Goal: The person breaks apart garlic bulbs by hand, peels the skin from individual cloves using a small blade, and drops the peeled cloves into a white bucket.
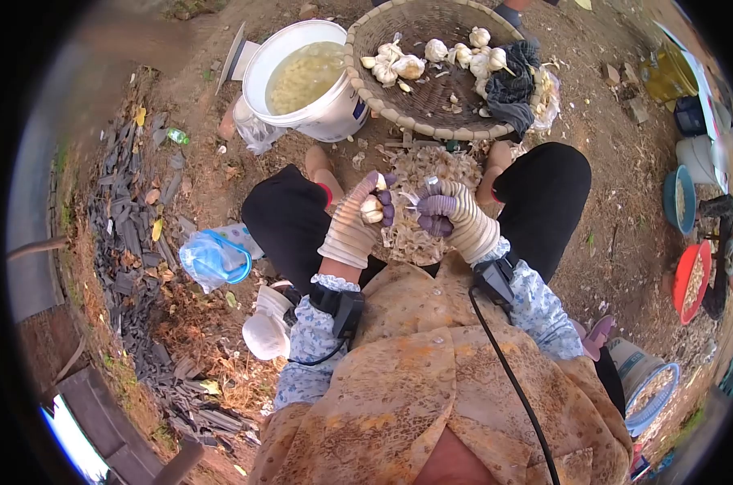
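My left hand, in a striped glove with purple fingers, is closed around a partly peeled garlic bulb. Close by on the right, my gloved right hand has its fingers curled inward. Pale, thin bits stick out at its fingertips, too small to name. The hands are apart, above a heap of garlic skins on the ground between my feet. Beyond them stands a woven basket with several garlic bulbs and a dark cloth over its right side.
A white bucket of cloudy water with pale cloves stands left of the basket. A blue plastic bag lies by my left knee. On the right are a blue basin, a red basin and a bucket with a blue rim.
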`<act>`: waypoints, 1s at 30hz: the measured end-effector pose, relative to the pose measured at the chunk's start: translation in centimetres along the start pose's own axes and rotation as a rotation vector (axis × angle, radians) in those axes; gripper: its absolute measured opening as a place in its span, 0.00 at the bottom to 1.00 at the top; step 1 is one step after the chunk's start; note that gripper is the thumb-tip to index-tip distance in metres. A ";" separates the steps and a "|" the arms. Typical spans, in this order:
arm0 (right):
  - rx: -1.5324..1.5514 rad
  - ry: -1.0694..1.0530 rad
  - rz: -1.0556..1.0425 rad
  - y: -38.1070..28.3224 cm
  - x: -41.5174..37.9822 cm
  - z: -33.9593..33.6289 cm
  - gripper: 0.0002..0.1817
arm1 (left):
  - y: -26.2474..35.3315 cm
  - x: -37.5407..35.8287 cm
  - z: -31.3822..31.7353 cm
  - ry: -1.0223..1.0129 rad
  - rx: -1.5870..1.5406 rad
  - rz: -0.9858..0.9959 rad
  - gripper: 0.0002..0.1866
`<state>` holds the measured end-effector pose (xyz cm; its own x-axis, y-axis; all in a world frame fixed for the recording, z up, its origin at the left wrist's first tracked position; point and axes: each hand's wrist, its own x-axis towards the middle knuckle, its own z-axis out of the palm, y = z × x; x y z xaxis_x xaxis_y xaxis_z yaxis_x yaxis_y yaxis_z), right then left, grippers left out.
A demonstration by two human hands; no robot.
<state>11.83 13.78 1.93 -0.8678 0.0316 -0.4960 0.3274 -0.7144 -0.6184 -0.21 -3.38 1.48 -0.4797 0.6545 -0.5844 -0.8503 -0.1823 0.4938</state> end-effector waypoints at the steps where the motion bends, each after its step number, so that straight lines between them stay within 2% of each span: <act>1: 0.012 -0.020 -0.008 0.0 0.1 -0.5 0.08 | 0.6 0.4 -0.1 -0.009 0.012 0.008 0.17; 3: -0.022 0.009 -0.025 0.0 0.3 -1.3 0.08 | 4.1 0.6 1.0 0.067 0.079 0.117 0.17; 4: -0.023 -0.010 -0.028 -0.1 0.3 -1.7 0.09 | 6.8 0.2 1.9 0.041 -0.006 0.161 0.19; 6: -0.054 0.023 -0.066 0.1 1.1 -2.2 0.10 | 11.9 1.8 1.8 0.028 0.003 0.421 0.20; 7: -0.328 0.112 -0.035 -0.1 1.5 -2.5 0.14 | 13.6 1.8 2.1 0.050 0.053 0.513 0.20; 9: -0.685 0.201 -0.419 4.8 5.8 -6.8 0.18 | 14.9 1.7 2.8 0.061 0.054 0.486 0.19; 10: -0.873 0.275 -0.264 3.6 5.1 -6.4 0.20 | 15.1 2.0 3.3 0.076 0.055 0.422 0.19; 11: -0.864 0.291 -0.265 2.6 4.5 -5.5 0.20 | 14.5 1.3 4.0 0.067 0.093 0.354 0.18; 13: -0.618 0.292 -0.372 1.2 3.1 -2.7 0.14 | 12.1 1.4 4.1 0.033 0.169 0.251 0.18; 17: -0.509 0.186 -0.366 -2.8 1.1 2.3 0.14 | 6.3 -0.2 5.9 0.025 0.375 0.275 0.17; 19: -0.583 0.164 -0.452 -4.4 0.0 4.3 0.13 | 4.6 -0.2 6.4 0.025 0.395 0.245 0.16; 20: -0.408 0.102 -0.428 -4.9 -0.5 5.3 0.12 | 4.0 -0.3 6.6 0.024 0.480 0.289 0.16; 21: -0.407 0.105 -0.427 -4.8 -0.4 5.1 0.12 | 3.5 -0.4 6.7 0.027 0.566 0.336 0.15; 23: -0.420 0.016 -0.398 -4.5 0.4 4.5 0.10 | 3.1 -0.3 6.5 0.036 0.596 0.320 0.15; 25: -0.420 0.022 -0.426 -4.1 0.1 4.0 0.08 | 3.0 -0.9 6.6 0.035 0.579 0.282 0.15; 27: -0.346 0.001 -0.308 -4.4 -0.1 3.7 0.07 | 3.1 -0.8 6.2 0.030 0.604 0.232 0.15; 29: -0.339 0.042 -0.317 -4.0 -0.1 3.6 0.07 | 3.1 -1.1 6.3 0.040 0.608 0.234 0.15; 30: -0.227 0.073 -0.260 -3.5 0.3 3.1 0.07 | 3.0 -1.1 6.1 0.041 0.607 0.235 0.15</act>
<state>9.25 14.10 5.88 -0.9067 0.2481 -0.3411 0.1807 -0.5023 -0.8456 -0.94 -0.15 7.50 -0.6562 0.6170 -0.4344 -0.4535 0.1377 0.8806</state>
